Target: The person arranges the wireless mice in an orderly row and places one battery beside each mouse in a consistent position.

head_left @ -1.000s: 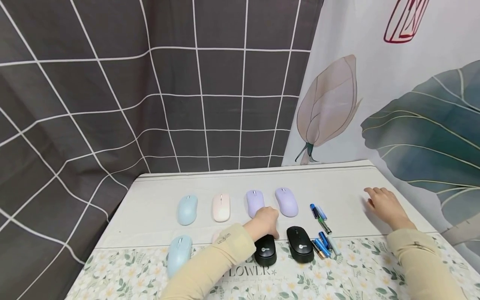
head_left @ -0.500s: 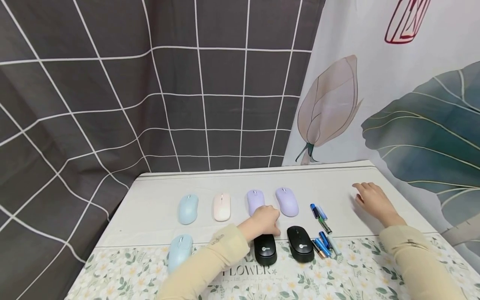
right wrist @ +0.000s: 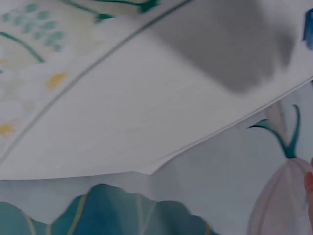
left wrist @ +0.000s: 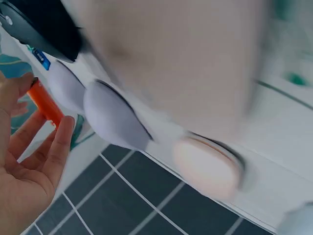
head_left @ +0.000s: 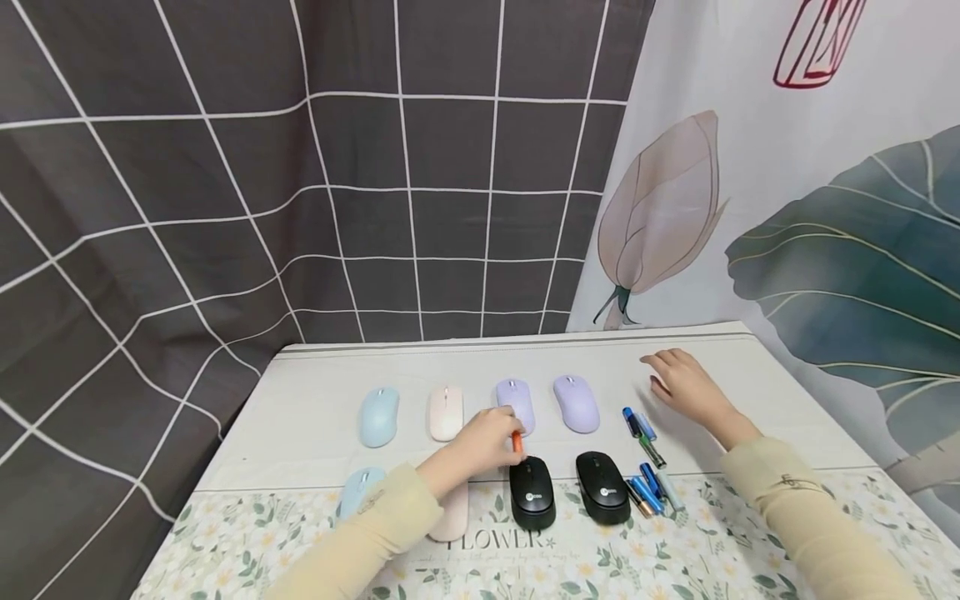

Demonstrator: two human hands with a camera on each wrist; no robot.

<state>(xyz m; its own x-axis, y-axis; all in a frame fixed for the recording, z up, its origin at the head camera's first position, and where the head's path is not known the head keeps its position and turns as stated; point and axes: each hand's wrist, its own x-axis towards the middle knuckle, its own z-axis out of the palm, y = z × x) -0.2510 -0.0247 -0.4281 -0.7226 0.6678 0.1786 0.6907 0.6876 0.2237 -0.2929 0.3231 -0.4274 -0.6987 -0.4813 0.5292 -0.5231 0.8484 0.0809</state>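
My left hand (head_left: pixel 486 440) pinches an orange battery (head_left: pixel 517 442) between thumb and fingers, just behind the left black mouse (head_left: pixel 532 493). The left wrist view shows the battery (left wrist: pixel 45 103) clearly, its dark end at the thumb. A purple mouse (head_left: pixel 513 400) is partly covered by the hand. Under my left wrist lies a pale pink mouse (head_left: pixel 452 514), half hidden by the sleeve. My right hand (head_left: pixel 690 387), holding nothing, hovers with loosely bent fingers behind several blue and green batteries (head_left: pixel 645 442); only a sliver of it enters the right wrist view.
A second purple mouse (head_left: pixel 576 404) and another black mouse (head_left: pixel 602 488) stand to the right. On the left are two light blue mice, one (head_left: pixel 379 417) behind the other (head_left: pixel 358 490), and a second pink mouse (head_left: pixel 446 413). More batteries (head_left: pixel 652 490) lie beside the right black mouse.
My left hand has drawn back leftward from over the left black mouse, bringing the orange battery into sight. My right hand has moved left toward the batteries.
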